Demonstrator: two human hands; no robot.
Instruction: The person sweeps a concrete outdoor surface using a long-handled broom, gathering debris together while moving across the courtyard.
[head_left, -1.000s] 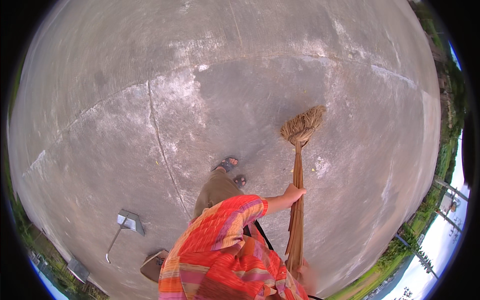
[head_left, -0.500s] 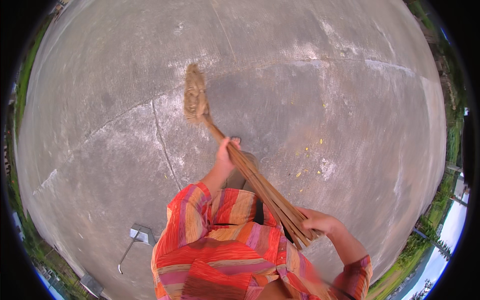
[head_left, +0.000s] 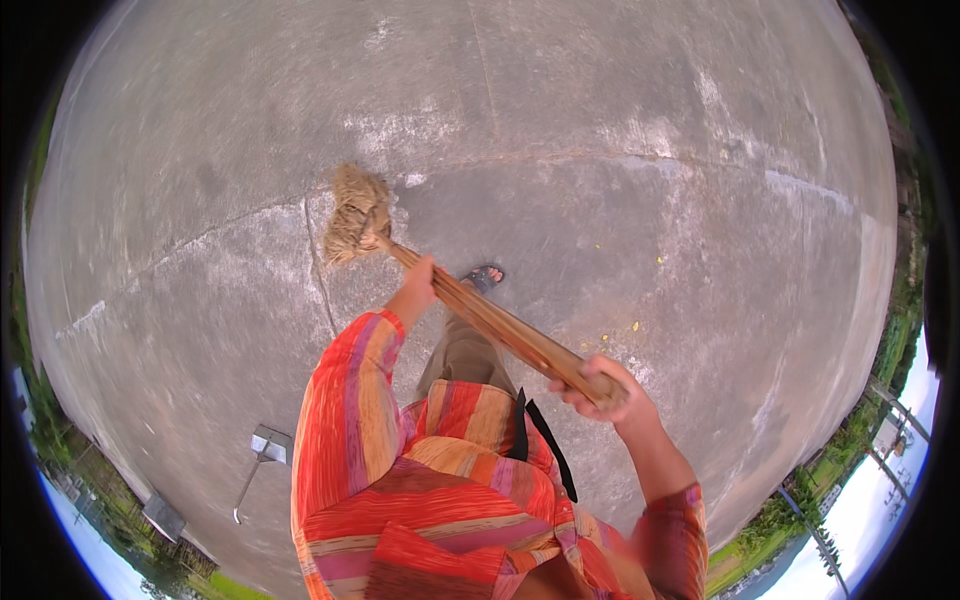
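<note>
A long broom (head_left: 500, 326) with a straw-coloured, bushy head crosses in front of me, its handle a bundle of brown sticks. My left hand (head_left: 415, 285) wraps round the handle just below the bristles. Farther down, my right hand (head_left: 603, 390) grips the handle's other end. The bristle head (head_left: 357, 213) points away to the far left, over the concrete; whether it touches the ground I cannot tell. Beneath the handle, my sandalled foot (head_left: 485, 277) shows on the ground.
Grey concrete (head_left: 600, 240) with seams and pale patches spreads all round. Small yellow leaves (head_left: 635, 326) lie right of the handle. A long-handled metal dustpan (head_left: 271, 444) stands at my lower left, and a grey box-like object (head_left: 163, 517) sits beyond it. Greenery rims the ground.
The bristle head has swung left and nearer to me. My right hand has moved up and away from my body, so the handle lies flatter across the view. My foot now shows more.
</note>
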